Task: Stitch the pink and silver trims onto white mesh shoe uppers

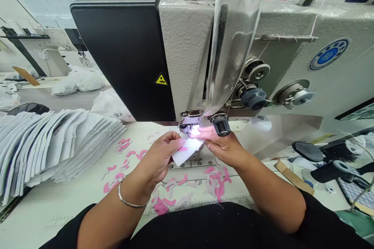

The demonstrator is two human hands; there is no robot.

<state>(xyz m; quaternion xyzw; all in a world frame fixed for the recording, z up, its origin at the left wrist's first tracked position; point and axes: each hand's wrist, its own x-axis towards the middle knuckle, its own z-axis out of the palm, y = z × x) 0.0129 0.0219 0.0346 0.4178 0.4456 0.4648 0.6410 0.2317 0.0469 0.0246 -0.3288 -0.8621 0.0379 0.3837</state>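
Left hand clamped on white cloth at sewing machine; right hand on it, grip unclear. Looks mid-seam; can't tell if white stack is done.

left hand: pinching, thumb uppermost | right hand: fingers extended | forearms (both bare): converging

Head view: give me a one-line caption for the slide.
Both hands on white fabric at a lit sewing machine, pink scraps scattered over the worktable.

Pale tabletop; stacked white pieces at left; scattered pink scraps
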